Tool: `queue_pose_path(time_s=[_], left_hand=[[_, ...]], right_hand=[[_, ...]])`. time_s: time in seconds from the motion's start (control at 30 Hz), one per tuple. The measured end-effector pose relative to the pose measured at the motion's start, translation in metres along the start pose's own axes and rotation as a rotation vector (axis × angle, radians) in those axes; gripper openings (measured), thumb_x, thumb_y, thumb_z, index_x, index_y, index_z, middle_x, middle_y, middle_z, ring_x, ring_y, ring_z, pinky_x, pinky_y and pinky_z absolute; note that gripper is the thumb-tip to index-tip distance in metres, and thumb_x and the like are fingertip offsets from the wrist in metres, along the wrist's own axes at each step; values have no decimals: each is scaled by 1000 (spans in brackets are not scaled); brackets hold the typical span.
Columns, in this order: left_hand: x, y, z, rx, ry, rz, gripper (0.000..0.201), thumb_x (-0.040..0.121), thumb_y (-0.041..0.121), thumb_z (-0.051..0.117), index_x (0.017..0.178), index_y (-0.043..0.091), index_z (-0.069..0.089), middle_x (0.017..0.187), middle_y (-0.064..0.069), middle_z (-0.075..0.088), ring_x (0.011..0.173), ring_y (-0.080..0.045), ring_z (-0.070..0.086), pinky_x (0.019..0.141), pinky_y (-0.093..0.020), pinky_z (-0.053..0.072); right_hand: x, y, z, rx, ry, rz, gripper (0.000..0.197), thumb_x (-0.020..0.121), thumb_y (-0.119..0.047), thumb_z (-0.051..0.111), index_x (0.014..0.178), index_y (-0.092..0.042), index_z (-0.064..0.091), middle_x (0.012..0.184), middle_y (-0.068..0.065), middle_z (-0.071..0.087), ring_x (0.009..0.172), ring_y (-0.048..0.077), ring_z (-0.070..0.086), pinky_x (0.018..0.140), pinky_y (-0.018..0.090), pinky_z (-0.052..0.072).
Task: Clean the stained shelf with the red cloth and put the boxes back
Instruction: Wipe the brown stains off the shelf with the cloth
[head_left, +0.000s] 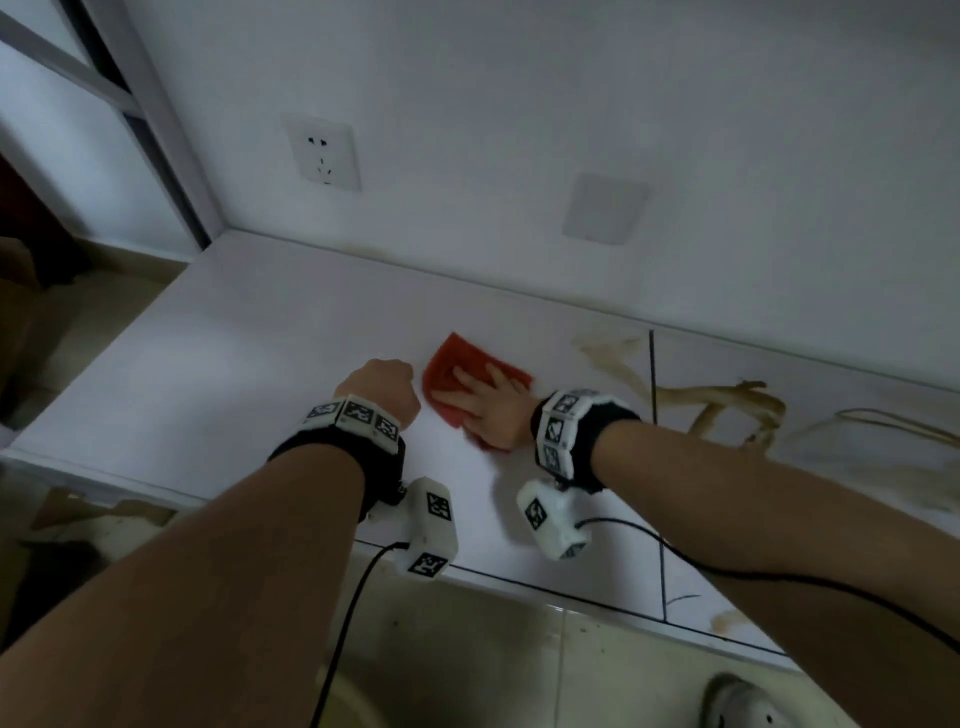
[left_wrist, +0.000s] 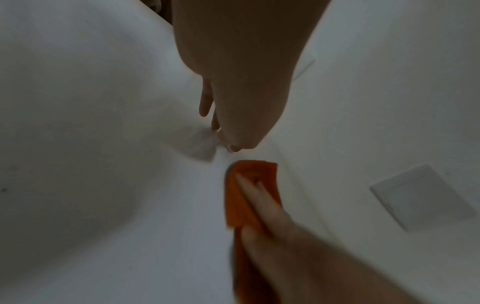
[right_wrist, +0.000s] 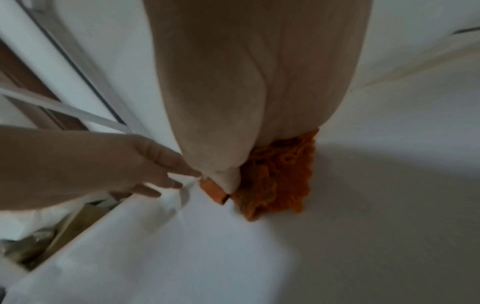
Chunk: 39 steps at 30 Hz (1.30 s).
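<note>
A red cloth (head_left: 451, 359) lies on the white shelf (head_left: 234, 364), near its middle. My right hand (head_left: 485, 397) lies flat on the cloth with straight fingers and presses it down. From the right wrist, the cloth (right_wrist: 283, 176) bunches under the palm. My left hand (head_left: 382, 387) stands just left of the cloth, holding nothing. Its straight fingers (right_wrist: 171, 174) touch the shelf with their tips. Brown stains (head_left: 727, 400) streak the shelf to the right of my right wrist. No boxes show on the shelf.
A wall with a socket (head_left: 322, 153) and a blank plate (head_left: 605, 208) rises behind the shelf. A door frame (head_left: 156, 130) closes off the left end. Cardboard scraps (head_left: 78, 512) lie on the floor at the left. A grey shoe (head_left: 743, 701) is below the shelf's front edge.
</note>
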<state>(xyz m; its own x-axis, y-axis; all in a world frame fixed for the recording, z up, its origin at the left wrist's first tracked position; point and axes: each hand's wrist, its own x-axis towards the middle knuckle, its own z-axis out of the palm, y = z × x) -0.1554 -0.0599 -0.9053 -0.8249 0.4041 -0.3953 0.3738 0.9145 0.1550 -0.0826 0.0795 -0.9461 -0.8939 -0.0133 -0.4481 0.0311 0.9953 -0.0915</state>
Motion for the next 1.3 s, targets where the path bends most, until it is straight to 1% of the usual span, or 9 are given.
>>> queue_pose_path(time_s=[0.1,0.2,0.3,0.37,0.47,0.63,0.8,1.03,1.3], left_hand=[[-2,7,-1,1,6,14,46,93,10,40,137,17,48,143,-7,44,128,-27,47,105,-34,39],[-4,16,1,13,-12,54,47,93,8,40,139,16,46,145,-8,43,129,-27,46,107,-35,39],[-3,23,1,27,-15,81,48,93,8,39,140,17,45,145,-7,43,130,-27,46,107,-35,39],[-2,29,1,24,-8,99,48,92,8,39,139,17,46,144,-7,44,129,-27,46,106,-35,40],[-1,39,2,11,-7,123,47,91,7,40,137,16,48,142,-8,45,128,-27,47,105,-35,40],[-1,52,-2,16,17,131,46,90,7,42,135,16,51,139,-8,48,124,-28,51,103,-36,44],[0,64,-5,28,14,125,45,91,8,42,134,16,51,138,-9,49,125,-29,50,103,-37,44],[-3,89,13,93,-22,179,45,90,9,42,134,15,52,138,-9,50,125,-28,50,103,-36,43],[4,84,23,138,-51,189,45,91,10,41,135,14,51,140,-8,49,127,-26,49,105,-36,41]], right_hand=[[-19,25,18,-6,-18,-54,52,101,-30,30,149,-37,12,160,-2,-1,147,32,-1,119,47,6],[-41,62,16,-52,53,5,54,97,-35,14,150,-26,15,159,5,6,148,21,4,119,39,4],[-48,78,14,-47,67,87,66,86,-44,4,150,-30,17,158,0,14,147,26,12,117,46,14],[-49,71,9,7,66,183,61,89,-47,25,148,-41,12,158,-5,12,143,32,16,114,52,20],[-47,67,0,34,65,231,72,89,-41,50,147,-42,8,157,-6,9,142,33,13,114,50,16],[-45,62,5,80,1,188,70,94,-33,43,151,-33,1,160,-2,-8,147,24,-5,117,49,6],[-61,62,18,87,-8,139,61,100,-30,33,151,-32,0,160,-2,-6,147,25,-2,117,49,9],[-77,57,26,-14,-70,6,60,100,-28,33,151,-33,2,160,-4,-4,147,27,0,117,52,12],[-36,73,16,73,26,198,64,98,-25,36,150,-37,1,160,-7,-6,148,25,0,116,51,11]])
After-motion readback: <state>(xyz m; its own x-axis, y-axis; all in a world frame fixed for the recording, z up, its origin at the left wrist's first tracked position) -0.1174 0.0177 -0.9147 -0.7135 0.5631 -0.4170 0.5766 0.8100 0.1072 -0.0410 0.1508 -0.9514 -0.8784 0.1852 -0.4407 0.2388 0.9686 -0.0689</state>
